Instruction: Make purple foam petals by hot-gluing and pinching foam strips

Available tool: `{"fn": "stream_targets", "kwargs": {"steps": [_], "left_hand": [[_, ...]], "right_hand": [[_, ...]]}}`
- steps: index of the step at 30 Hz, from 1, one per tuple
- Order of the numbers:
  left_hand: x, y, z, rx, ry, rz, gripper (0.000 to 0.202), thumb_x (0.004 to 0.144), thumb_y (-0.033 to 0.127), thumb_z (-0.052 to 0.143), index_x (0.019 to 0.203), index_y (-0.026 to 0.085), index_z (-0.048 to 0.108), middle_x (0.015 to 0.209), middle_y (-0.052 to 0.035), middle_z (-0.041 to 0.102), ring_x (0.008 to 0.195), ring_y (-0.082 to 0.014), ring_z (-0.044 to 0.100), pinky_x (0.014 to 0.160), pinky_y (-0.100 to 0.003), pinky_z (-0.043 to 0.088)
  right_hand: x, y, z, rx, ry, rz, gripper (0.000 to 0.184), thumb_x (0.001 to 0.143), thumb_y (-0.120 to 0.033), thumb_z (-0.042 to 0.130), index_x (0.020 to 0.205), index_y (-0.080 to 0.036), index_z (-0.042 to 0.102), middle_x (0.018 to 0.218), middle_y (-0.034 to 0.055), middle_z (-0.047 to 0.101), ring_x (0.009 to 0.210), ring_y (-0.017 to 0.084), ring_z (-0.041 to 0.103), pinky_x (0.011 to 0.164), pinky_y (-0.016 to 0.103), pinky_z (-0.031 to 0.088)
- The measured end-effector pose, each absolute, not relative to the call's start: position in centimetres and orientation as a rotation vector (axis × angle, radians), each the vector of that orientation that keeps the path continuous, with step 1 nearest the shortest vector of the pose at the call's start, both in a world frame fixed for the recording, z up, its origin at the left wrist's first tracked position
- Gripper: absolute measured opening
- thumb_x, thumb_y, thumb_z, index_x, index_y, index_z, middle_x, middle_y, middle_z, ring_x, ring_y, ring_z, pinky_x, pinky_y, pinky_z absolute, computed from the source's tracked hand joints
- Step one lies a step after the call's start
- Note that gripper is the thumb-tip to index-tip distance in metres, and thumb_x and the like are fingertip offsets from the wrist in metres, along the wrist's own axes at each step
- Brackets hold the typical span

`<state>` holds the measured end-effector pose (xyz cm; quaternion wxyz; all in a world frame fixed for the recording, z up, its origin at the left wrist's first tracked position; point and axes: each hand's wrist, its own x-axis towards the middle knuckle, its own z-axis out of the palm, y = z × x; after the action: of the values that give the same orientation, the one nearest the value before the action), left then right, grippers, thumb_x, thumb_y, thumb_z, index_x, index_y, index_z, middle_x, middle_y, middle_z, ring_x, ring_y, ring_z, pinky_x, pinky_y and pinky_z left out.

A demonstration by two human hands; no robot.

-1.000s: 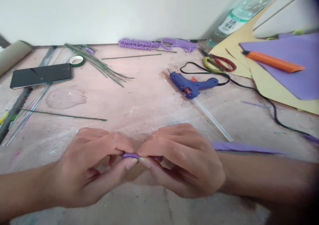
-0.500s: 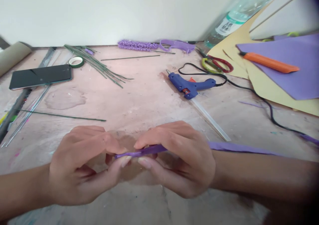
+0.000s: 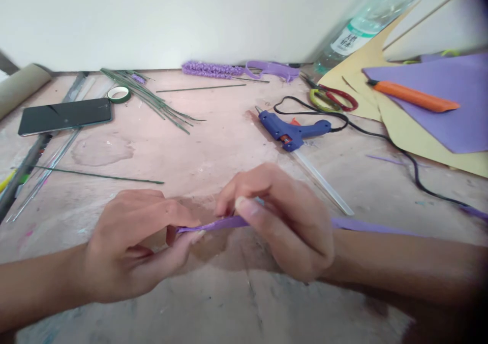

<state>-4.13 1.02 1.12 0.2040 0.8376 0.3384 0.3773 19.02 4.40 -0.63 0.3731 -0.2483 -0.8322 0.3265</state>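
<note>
A long narrow purple strip (image 3: 229,223), seemingly foam or felt, runs between my hands low over the table. My left hand (image 3: 141,247) pinches its folded end between thumb and forefinger. My right hand (image 3: 285,217) is curled around the strip further along, its thumb raised off the strip near the bent forefinger. Behind that palm the middle of the strip is hidden; its tail shows again along my right forearm. Beyond my hands lie a thin green stem (image 3: 102,175) on the left and a blue glue gun (image 3: 292,130) with a clear glue stick (image 3: 324,184) on the right.
At the back left are a phone (image 3: 64,116), green tape (image 3: 119,94) and several green stems (image 3: 152,100). A fluffy purple flower spike (image 3: 211,69) lies by the wall. Scissors (image 3: 331,99), an orange cutter (image 3: 415,96), purple sheet (image 3: 457,125) and bottle (image 3: 351,39) are at right.
My right hand has moved slightly up and turned, its thumb lifting off the strip. My left hand keeps its pinch, and more of the strip shows between the hands.
</note>
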Motion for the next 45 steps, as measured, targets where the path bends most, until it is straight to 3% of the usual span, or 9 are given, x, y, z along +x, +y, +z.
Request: {"fn": "stream_targets", "kwargs": {"steps": [5, 8, 10, 14, 29, 34, 37, 41, 45], "left_hand": [[-4.1, 1.0, 0.5, 2.257, 1.049, 0.981, 0.008, 0.094, 0.014, 0.068, 0.094, 0.023, 0.069, 0.072, 0.0032, 0.077, 0.054, -0.0109, 0.066, 0.054, -0.024, 0.051], [-4.1, 1.0, 0.2, 2.221, 1.087, 0.991, 0.005, 0.094, 0.018, 0.070, 0.093, 0.023, 0.071, 0.073, 0.0029, 0.078, 0.056, -0.0119, 0.069, 0.054, -0.024, 0.052], [-4.2, 1.0, 0.1, 2.189, 1.073, 1.007, 0.006, 0.095, 0.018, 0.069, 0.097, 0.024, 0.072, 0.070, 0.0038, 0.076, 0.056, -0.0119, 0.070, 0.052, -0.023, 0.051], [-4.4, 1.1, 0.3, 2.125, 0.970, 0.992, 0.017, 0.099, 0.013, 0.061, 0.107, 0.025, 0.071, 0.072, 0.0056, 0.074, 0.059, -0.0095, 0.069, 0.056, -0.020, 0.052], [-4.2, 1.4, -0.2, 2.085, 1.089, 1.098, 0.017, 0.086, 0.012, 0.062, 0.071, 0.019, 0.063, 0.054, 0.0046, 0.065, 0.044, -0.0071, 0.054, 0.048, -0.017, 0.041], [-5.0, 1.9, -0.8, 1.770, 1.100, 1.046, 0.022, 0.096, 0.021, 0.051, 0.075, 0.019, 0.057, 0.056, 0.0020, 0.066, 0.043, -0.0085, 0.054, 0.042, -0.016, 0.041], [-5.0, 2.6, -1.1, 1.749, 1.121, 1.052, 0.029, 0.101, 0.026, 0.047, 0.075, 0.018, 0.054, 0.059, 0.0003, 0.067, 0.040, -0.0076, 0.053, 0.038, -0.015, 0.039], [-4.9, 3.3, -1.0, 1.802, 1.103, 1.052, 0.029, 0.099, 0.030, 0.055, 0.073, 0.018, 0.056, 0.052, 0.0033, 0.062, 0.035, -0.0064, 0.048, 0.034, -0.014, 0.036], [-5.1, 3.4, -1.1, 1.926, 1.136, 1.089, 0.025, 0.095, 0.025, 0.059, 0.072, 0.018, 0.056, 0.046, 0.0074, 0.053, 0.036, -0.0059, 0.043, 0.039, -0.015, 0.035]], "right_hand": [[18.5, 5.5, 0.3, -0.787, -1.805, 0.897, 0.031, 0.102, -0.021, 0.057, 0.073, -0.020, 0.048, 0.065, -0.0047, 0.051, 0.057, 0.009, 0.049, 0.054, 0.025, 0.041], [18.4, 5.8, 0.8, -0.752, -1.937, 0.879, 0.007, 0.097, -0.012, 0.059, 0.096, -0.018, 0.061, 0.093, 0.0015, 0.067, 0.077, 0.010, 0.063, 0.065, 0.024, 0.051], [18.5, 5.7, 0.9, -0.639, -2.104, 0.867, 0.017, 0.097, -0.010, 0.058, 0.111, -0.017, 0.062, 0.106, 0.0054, 0.070, 0.091, 0.013, 0.066, 0.077, 0.027, 0.056], [18.4, 5.2, 0.5, -0.492, -2.265, 0.711, 0.003, 0.099, -0.014, 0.062, 0.101, -0.016, 0.064, 0.087, 0.0027, 0.070, 0.080, 0.013, 0.062, 0.074, 0.026, 0.052], [19.7, 7.7, 2.8, -0.487, -2.591, 0.419, 0.016, 0.103, -0.016, 0.046, 0.088, -0.020, 0.051, 0.075, -0.0022, 0.054, 0.062, 0.011, 0.046, 0.057, 0.027, 0.032], [22.3, 11.0, 3.7, -0.875, -2.479, 0.310, 0.041, 0.105, -0.028, 0.047, 0.068, -0.022, 0.030, 0.058, -0.0062, 0.028, 0.052, 0.011, 0.028, 0.056, 0.030, 0.025], [23.2, 11.5, 3.5, -1.035, -2.400, 0.452, 0.042, 0.104, -0.036, 0.052, 0.068, -0.022, 0.035, 0.060, -0.0056, 0.034, 0.054, 0.011, 0.032, 0.055, 0.028, 0.027], [23.0, 9.3, 3.4, -0.852, -2.593, 0.959, 0.019, 0.105, -0.035, 0.051, 0.103, -0.018, 0.059, 0.095, 0.0025, 0.066, 0.081, 0.014, 0.060, 0.069, 0.024, 0.045], [21.9, 6.5, 2.7, -0.738, -2.740, 1.304, 0.032, 0.106, -0.030, 0.047, 0.077, -0.017, 0.052, 0.069, -0.0042, 0.048, 0.063, 0.010, 0.046, 0.060, 0.022, 0.037]]}}
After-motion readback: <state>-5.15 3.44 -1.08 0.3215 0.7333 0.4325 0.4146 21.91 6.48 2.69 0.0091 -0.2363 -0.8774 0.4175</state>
